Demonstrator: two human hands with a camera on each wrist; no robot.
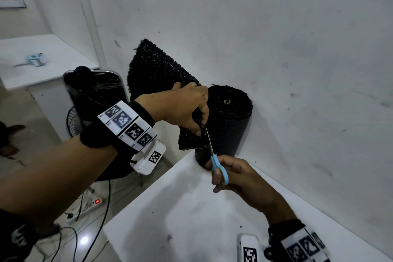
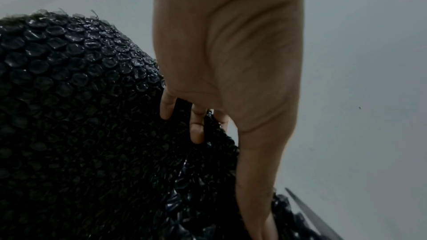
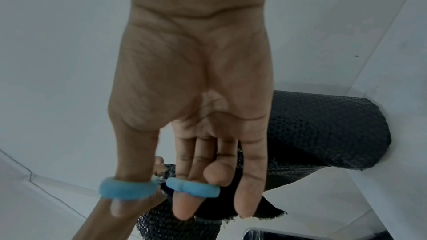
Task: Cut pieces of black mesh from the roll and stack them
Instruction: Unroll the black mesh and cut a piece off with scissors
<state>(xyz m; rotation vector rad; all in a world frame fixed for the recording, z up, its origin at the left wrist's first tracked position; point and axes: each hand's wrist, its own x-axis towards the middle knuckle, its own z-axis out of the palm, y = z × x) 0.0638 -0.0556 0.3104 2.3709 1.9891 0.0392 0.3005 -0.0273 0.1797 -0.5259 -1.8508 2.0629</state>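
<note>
Head view: mesh (image 1: 157,70) above left grip (image 1: 180,106)

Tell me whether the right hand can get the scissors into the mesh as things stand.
Probably yes: the right hand holds the blue scissors, blades already at the mesh piece that the left hand grips taut beside the roll. Nothing blocks them.

The left arm reaches forward and up from the lower left, bare to the wrist, where a black band with white marker tiles sits. The left hand (image 1: 180,108) is raised, back toward the head camera, fingers (image 2: 196,130) and thumb curled in a pinch. The right arm comes in from the lower right, wrist banded the same way. The right hand (image 1: 236,178) sits lower, thumb and a finger threaded through two blue loops, remaining fingers (image 3: 248,189) loosely extended.
</note>
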